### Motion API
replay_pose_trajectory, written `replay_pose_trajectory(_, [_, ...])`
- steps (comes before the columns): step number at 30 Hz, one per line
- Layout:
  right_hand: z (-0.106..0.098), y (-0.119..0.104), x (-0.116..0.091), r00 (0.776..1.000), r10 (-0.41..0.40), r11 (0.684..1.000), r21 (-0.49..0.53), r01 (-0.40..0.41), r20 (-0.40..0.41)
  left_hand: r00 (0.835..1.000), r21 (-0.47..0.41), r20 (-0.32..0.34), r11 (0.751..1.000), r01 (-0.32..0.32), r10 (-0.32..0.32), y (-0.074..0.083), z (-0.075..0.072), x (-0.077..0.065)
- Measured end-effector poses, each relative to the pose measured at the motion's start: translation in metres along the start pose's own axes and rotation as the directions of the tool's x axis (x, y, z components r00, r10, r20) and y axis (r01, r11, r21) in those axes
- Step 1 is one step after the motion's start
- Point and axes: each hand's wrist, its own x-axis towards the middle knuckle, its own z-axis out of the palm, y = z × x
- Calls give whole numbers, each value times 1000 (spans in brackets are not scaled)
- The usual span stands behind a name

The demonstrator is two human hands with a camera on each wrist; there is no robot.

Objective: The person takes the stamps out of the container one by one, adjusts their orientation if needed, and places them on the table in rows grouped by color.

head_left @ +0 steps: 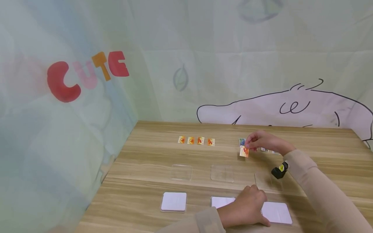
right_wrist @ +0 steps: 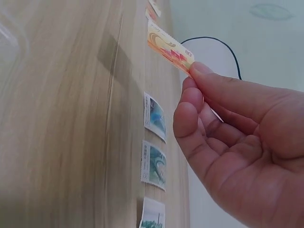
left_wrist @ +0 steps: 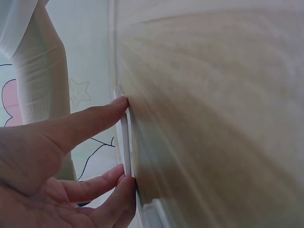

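My right hand (head_left: pixel 266 142) pinches an orange and yellow postage stamp (head_left: pixel 244 151) by one edge, between thumb and fingertips. The right wrist view shows the stamp (right_wrist: pixel 168 47) raised off the table, with its shadow on the wood. Blue-green stamps (right_wrist: pixel 154 116) lie in a row below that hand. My left hand (head_left: pixel 247 205) rests low at the table, thumb and fingers spanning the left side of a flat clear case with a white card (head_left: pixel 276 212). In the left wrist view the thumb and fingertips grip the case's edge (left_wrist: pixel 126 142).
Several orange stamps (head_left: pixel 200 140) lie in a row at the back. Clear plastic covers (head_left: pixel 222 173) lie across the middle of the wooden table (head_left: pixel 140 155). Another case with a white card (head_left: pixel 174 202) sits front left; one more (head_left: pixel 222 201) is partly behind the left hand.
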Motion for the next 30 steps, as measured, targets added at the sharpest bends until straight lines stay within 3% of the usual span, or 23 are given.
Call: replay_pose_trajectory(30, [3,-14,37,1000,12,1000,-10,-12,-17,1000,75,-20,997,12,-10,3,0,-2])
